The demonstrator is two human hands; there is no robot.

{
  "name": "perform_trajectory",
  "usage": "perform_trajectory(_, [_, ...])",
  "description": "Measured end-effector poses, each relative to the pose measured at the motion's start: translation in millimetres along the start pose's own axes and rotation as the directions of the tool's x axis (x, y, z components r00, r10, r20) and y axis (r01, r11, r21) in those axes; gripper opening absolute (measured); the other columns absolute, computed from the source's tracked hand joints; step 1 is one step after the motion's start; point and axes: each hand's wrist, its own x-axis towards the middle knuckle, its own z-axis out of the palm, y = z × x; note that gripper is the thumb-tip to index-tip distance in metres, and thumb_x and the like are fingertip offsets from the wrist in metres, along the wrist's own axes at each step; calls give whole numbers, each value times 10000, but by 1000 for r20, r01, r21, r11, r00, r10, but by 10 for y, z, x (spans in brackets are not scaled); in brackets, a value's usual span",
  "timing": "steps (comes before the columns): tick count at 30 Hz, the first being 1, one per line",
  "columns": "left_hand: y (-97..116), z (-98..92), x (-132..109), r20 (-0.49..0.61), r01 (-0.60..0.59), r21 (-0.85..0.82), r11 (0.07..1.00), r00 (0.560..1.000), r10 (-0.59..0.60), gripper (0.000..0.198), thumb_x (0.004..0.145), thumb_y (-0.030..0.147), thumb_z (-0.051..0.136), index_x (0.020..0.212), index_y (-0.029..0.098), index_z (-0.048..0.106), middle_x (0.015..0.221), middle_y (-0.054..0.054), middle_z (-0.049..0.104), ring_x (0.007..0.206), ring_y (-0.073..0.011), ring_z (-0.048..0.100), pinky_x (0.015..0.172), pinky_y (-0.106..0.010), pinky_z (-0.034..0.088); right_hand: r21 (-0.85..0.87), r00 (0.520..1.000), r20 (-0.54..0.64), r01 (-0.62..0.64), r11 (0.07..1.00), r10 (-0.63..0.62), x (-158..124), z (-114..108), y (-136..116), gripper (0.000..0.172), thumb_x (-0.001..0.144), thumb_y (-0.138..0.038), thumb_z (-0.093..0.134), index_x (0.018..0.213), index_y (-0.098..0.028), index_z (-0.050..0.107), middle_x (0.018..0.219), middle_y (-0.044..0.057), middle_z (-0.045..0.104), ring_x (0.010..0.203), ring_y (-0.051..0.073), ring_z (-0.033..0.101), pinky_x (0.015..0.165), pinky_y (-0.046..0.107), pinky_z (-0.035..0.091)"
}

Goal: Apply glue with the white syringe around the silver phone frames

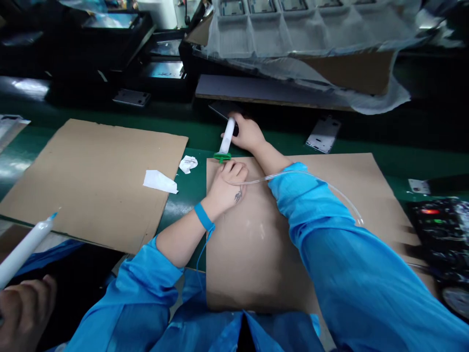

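Well, at the far left a co-worker's hand (25, 313) grips a white syringe (25, 249) with a blue tip, just off the near edge of the green surface (190, 208). Next along lie a cardboard sheet (91, 186) and two crumpled white wipes (160, 182). The person's left hand (229, 188), with a blue wrist strap (203, 217), rests curled on the far-left corner of a second cardboard sheet (252, 254), its fingers (234, 170) beside the green flange (222, 157) of a white dispensing syringe (227, 135); whether they grip it, I cannot tell. The barrel's long axis points away from the person, leaning slightly right, its far end nearer the right hand (249, 133), which lies half-closed over a dark panel (223, 110) toward the surface's far edge. A clear tube (311, 175) crosses the right forearm (271, 159); further right sit a silver metal frame (323, 134) and a blurred black device with lit indicators (436, 225).
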Motion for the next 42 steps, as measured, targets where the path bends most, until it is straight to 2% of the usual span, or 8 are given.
perform_trajectory(6, [-1,54,-4,-18,-35,-35,999,999,35,278,1055,207,598,1291,153,734,1523,-160,726,1449,-380,613,1184,-534,517,30,980,-174,-91,995,95,-307,-108,323,739,961,-470,701,1631,-198,548,1607,206,701,1398,454,689,1229,637,559])
perform_trajectory(10, [-5,69,-12,-36,-22,-30,999,999,20,337,1073,193,585,1376,139,722,1555,-154,715,1492,-372,588,1200,-512,516,16,988,-88,-124,992,125,-194,-90,330,731,1017,-442,619,1673,-135,518,1629,246,681,1489,470,644,1268,675,508])
perform_trajectory(18, [-21,99,-4,-48,-21,-31,999,999,19,357,1089,215,559,1391,114,719,1440,-183,743,1432,-379,609,1163,-517,531,52,972,-171,-156,986,163,-510,-265,408,498,1106,-381,406,1547,-245,593,1324,160,825,1333,426,757,1195,658,559])
perform_trajectory(23, [-57,74,15,-57,-11,-56,998,998,8,310,1063,214,575,1318,164,744,1495,-156,735,1414,-387,620,1162,-542,543,8,946,-136,-297,955,295,-612,-224,353,815,912,-574,764,1555,-146,504,1345,274,796,1280,519,749,1142,710,568])
perform_trajectory(30, [-182,52,30,-95,-60,-71,996,994,53,334,1047,249,581,1323,163,748,1501,-175,741,1436,-392,650,1176,-565,579,95,881,-239,-397,913,408,-711,-451,385,756,852,-441,776,1507,-174,512,1176,202,827,1054,431,804,970,563,649])
perform_trajectory(36, [-435,33,95,-196,18,-112,994,980,-40,349,1034,173,478,1244,146,755,1385,-210,751,1350,-371,691,1196,-564,576,373,925,-341,-27,927,164,-2010,-715,860,916,698,-787,885,1383,-325,489,1359,165,789,1197,398,797,1039,605,667])
perform_trajectory(38, [-477,5,97,-216,87,-129,988,970,-113,348,1035,179,463,1216,145,758,1289,-204,760,1229,-360,711,1128,-547,599,455,966,-256,161,876,-45,-2414,-716,805,839,756,-723,911,1383,-347,499,1408,157,780,1324,408,784,1128,653,646])
perform_trajectory(42, [-373,4,47,-137,11,-148,989,990,-31,378,1026,429,660,1291,181,765,1306,-156,763,1239,-363,675,1146,-540,580,324,922,-202,380,866,-330,-2756,-637,439,578,902,-392,886,1403,-384,598,1441,134,801,1497,436,697,1204,762,586])
